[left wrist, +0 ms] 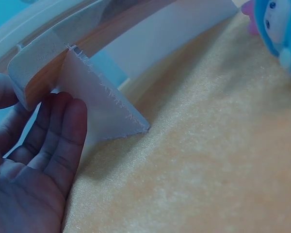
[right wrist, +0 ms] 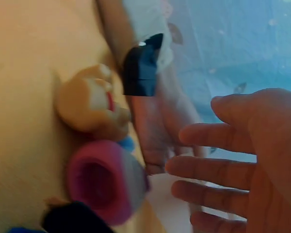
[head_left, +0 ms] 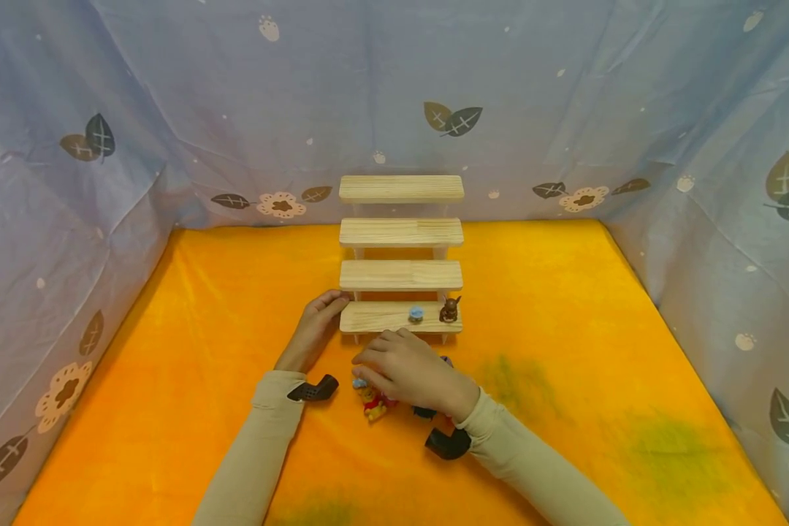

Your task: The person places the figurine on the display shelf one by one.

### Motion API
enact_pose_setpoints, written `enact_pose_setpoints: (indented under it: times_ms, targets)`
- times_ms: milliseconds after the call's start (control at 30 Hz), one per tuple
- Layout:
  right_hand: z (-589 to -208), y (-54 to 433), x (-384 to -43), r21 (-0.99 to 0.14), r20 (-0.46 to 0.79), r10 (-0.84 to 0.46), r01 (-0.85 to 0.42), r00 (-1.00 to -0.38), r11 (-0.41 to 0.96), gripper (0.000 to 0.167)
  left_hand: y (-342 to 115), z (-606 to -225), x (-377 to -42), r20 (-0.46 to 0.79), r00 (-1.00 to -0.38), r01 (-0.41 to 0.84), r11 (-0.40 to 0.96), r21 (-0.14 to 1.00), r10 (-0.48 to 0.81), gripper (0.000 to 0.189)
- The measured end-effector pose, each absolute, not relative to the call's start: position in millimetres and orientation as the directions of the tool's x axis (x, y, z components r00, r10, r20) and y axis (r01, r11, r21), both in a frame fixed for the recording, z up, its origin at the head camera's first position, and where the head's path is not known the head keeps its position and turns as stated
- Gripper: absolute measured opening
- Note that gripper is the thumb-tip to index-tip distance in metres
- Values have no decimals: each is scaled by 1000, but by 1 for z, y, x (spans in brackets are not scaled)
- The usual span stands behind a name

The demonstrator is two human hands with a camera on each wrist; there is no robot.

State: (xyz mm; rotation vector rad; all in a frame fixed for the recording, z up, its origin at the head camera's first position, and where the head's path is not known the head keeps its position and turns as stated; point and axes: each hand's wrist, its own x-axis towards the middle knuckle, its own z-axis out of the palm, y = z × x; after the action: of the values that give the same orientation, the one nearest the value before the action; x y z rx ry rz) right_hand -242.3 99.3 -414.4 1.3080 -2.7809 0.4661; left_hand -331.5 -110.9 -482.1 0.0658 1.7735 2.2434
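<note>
1. Left hand (head_left: 315,327): fingers and thumb grip the left end of the lowest shelf (head_left: 373,317), wooden stand (head_left: 401,275).
2. Right hand (head_left: 413,371): fingers straight, spread, near the bear figurine (head_left: 372,402).
3. Brown figurine (head_left: 449,311), pale-blue figurine (head_left: 416,314): on that shelf.

Patterned curtains (head_left: 342,88) around orange cloth (head_left: 546,292) suggest a booth (head_left: 717,241).

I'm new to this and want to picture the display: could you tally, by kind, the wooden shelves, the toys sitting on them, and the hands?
Wooden shelves: 4
Toys on the shelves: 2 (brown toy, pale-blue toy)
Hands: 2 (left hand, right hand)
Total: 8
</note>
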Motion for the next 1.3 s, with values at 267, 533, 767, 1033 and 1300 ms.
enact_pose_setpoints:
  times_ms: [267, 533, 767, 1033, 1300]
  targets:
    - [-429, 91, -240, -219, 138, -718, -728, -682, 649, 32, -110, -482, -332, -151, -962, -197, -197, 961, 226, 12]
    - [-441, 88, -237, -176, 90, -721, -723, -687, 668, 27, -111, -482, -331, -132, -962, -183, -202, 962, 238, 11]
    - [-440, 87, -237, -197, 108, -700, -706, -706, 681, 21, -111, -481, -331, -131, -966, -174, -188, 967, 224, 13]
    - [-433, 95, -241, -230, 4, -667, -650, -745, 724, 28, -111, -481, -331, -125, -962, -178, -212, 961, 243, 9]
    - [-430, 99, -245, -270, -25, -662, -633, -749, 726, 24, -110, -481, -331, -123, -962, -178, -216, 960, 243, 11]
